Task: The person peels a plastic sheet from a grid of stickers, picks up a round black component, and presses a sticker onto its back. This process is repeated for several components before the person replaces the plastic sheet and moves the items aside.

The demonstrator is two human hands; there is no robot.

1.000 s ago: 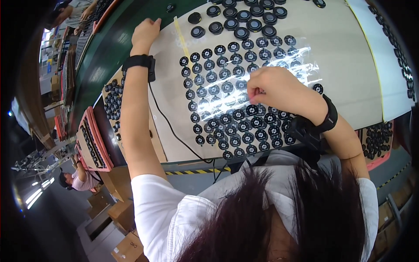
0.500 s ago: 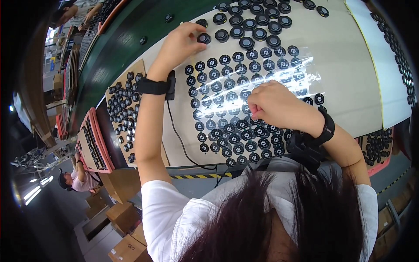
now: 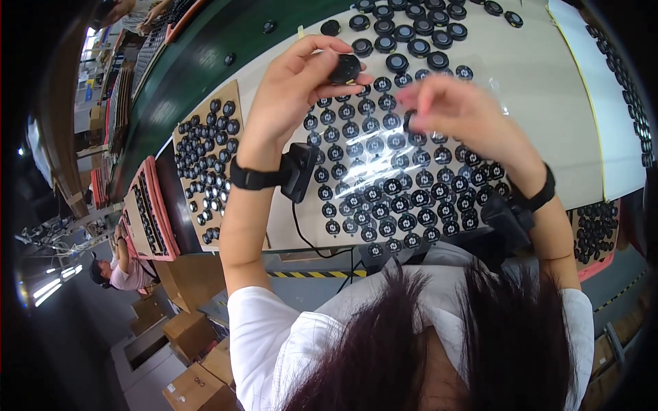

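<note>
My left hand (image 3: 291,85) holds a black round speaker-like part (image 3: 345,68) between thumb and fingers, lifted above the table with its flat dark face showing. My right hand (image 3: 459,113) is raised over a clear glossy sheet (image 3: 363,168) and blurred by motion. At its thumb and fingertips is a small black piece (image 3: 409,122), too smeared to tell its kind. The sheet carries rows of black round stickers (image 3: 392,186) with white marks. Beyond both hands, several more black round parts (image 3: 404,33) lie loose on the beige table board (image 3: 534,103).
A cardboard sheet (image 3: 236,103) with many round parts lies at the left, beside a green belt (image 3: 199,68). Pink-edged trays (image 3: 161,205) stand farther left. A strap-on device with a cable (image 3: 299,171) sits on my left wrist. Co-workers (image 3: 123,267) are at the far left.
My left hand has picked up a round part from the table and brought it right, nearer my right hand. My right hand has lifted off the sheet, up and to the right.
</note>
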